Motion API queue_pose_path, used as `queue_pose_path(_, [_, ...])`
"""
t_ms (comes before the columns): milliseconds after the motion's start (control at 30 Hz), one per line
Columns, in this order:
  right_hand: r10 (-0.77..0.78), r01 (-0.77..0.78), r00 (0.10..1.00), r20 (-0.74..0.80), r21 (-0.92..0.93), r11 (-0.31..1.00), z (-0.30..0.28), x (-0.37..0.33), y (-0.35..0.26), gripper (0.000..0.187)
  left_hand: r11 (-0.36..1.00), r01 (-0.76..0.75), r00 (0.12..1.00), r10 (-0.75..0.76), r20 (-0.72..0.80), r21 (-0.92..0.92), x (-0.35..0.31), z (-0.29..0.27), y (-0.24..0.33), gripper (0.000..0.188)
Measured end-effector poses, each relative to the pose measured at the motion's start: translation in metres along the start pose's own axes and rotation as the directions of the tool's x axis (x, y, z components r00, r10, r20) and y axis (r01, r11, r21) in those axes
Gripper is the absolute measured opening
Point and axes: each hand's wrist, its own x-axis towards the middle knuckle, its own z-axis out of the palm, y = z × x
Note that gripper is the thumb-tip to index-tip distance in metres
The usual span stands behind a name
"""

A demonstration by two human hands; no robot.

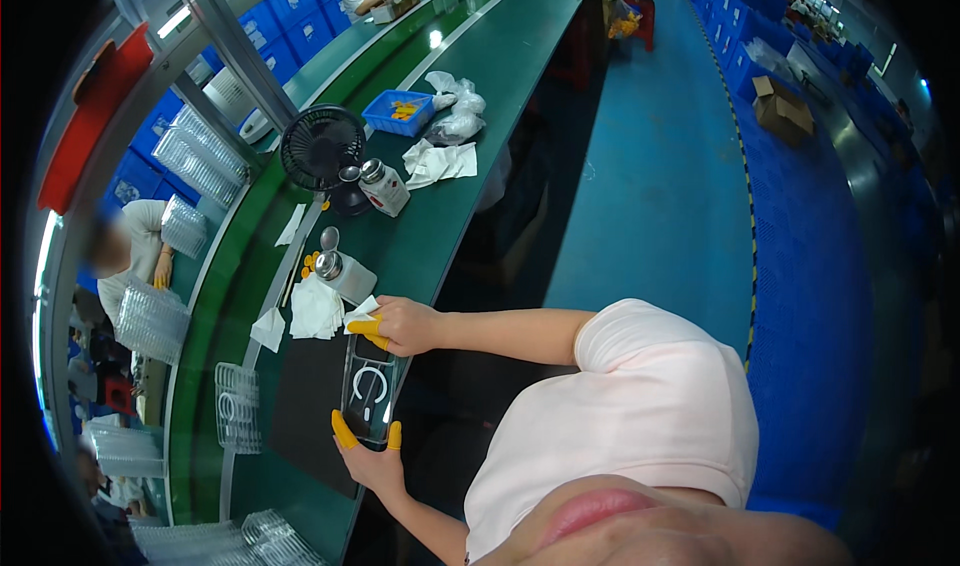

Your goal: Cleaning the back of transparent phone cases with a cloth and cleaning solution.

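Observation:
My left hand [376,465], with yellow finger cots on its fingertips, grips one end of a clear phone case [371,379] that has a white ring and a short white bar on its back. At the case's other end is my right hand [404,327], also in yellow finger cots, pinching a folded white wipe [361,312] against the rim. Under and beside the case lies a black mat [308,394]. Just beyond my right hand are a stack of white wipes [316,309] and a pump-top bottle [346,275].
A second bottle [384,188], a black fan [323,148] and a blue basket [398,113] with yellow pieces stand farther along the green bench. Clear cases [237,408] lie on the green conveyor. Other people sit across it and at the far end.

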Motion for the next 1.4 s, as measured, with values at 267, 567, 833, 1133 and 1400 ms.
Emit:
queue_pose_path(267, [0.011,-0.01,1.0,-0.02,0.017,1.0,-0.0013,0.0022,-0.0033,0.008,1.0,-0.01,1.0,0.01,-0.014,0.016,0.0003,0.0007,-0.0003,0.087])
queue_pose_path(567, [-0.015,0.015,0.999,-0.047,0.009,1.0,0.0022,0.0015,-0.0004,0.007,0.999,-0.013,1.0,0.013,-0.011,0.031,0.0012,0.0019,-0.0032,0.087])
queue_pose_path(833, [-0.005,0.005,0.999,-0.046,0.016,1.0,0.0002,0.0019,-0.0023,0.008,1.0,-0.015,1.0,0.015,-0.024,0.012,0.0013,0.0013,-0.0021,0.087])
queue_pose_path(1133, [-0.011,0.011,1.0,-0.011,0.018,1.0,-0.0011,0.0037,-0.0031,0.007,1.0,-0.01,1.0,0.01,-0.021,-0.02,0.0024,-0.0033,0.0005,0.087])
queue_pose_path(1400, [0.025,-0.025,0.999,0.031,0.002,1.0,-0.0005,0.0011,-0.0011,0.024,0.997,0.066,0.998,-0.067,0.019,0.034,0.0012,-0.0019,0.0027,0.088])
